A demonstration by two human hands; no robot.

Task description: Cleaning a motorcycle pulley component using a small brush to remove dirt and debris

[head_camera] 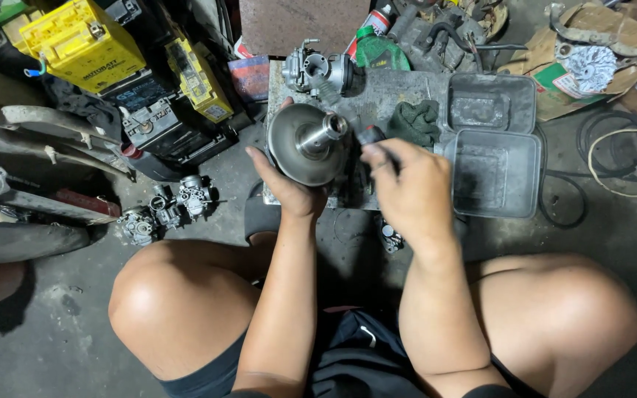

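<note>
While the person squats over a stained concrete floor, the left hand grips a round metal pulley disc from below, fingers wrapped around its rim, so that its face tilts up toward the camera and its shiny central shaft sticks out to the right. The right hand is closed around a dark-handled tool, whose tip sits just beside the end of the shaft. Both hands hover above a grey slab lying on the floor. On that slab rest a carburettor at the far edge, a crumpled green rag and an open grey metal box with two shallow halves. To the left, near the person's knee, a cluster of small carburettors sits on the floor, and yellow-topped batteries stand farther back.
</note>
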